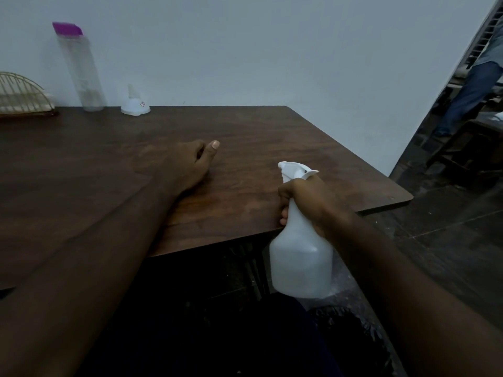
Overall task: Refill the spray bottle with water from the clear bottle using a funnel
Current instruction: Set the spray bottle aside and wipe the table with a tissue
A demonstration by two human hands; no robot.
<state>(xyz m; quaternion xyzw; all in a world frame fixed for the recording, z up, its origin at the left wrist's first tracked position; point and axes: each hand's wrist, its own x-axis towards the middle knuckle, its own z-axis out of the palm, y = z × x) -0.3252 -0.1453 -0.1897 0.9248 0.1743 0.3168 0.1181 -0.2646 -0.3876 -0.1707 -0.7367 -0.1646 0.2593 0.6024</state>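
A dark wooden table [245, 148] carries a clear bottle [81, 74], white funnel [135, 104] and wire rack [21, 96] along its far edge — a left hand [187, 164] rests mid-table

Right hand [307, 202] grips the spray bottle [300, 262] neck at the table [245, 148] edge; left hand [187, 164] rests curled.

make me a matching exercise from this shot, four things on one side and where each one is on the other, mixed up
Things
1. spray bottle
2. clear bottle
3. funnel
4. left hand

Places
A. resting on the middle of the table
B. upside down at the back edge, wide end on the table
C. held by the neck in the right hand, at the near table edge
D. standing by the wall, purple cap on

Pairs: 1-C, 2-D, 3-B, 4-A
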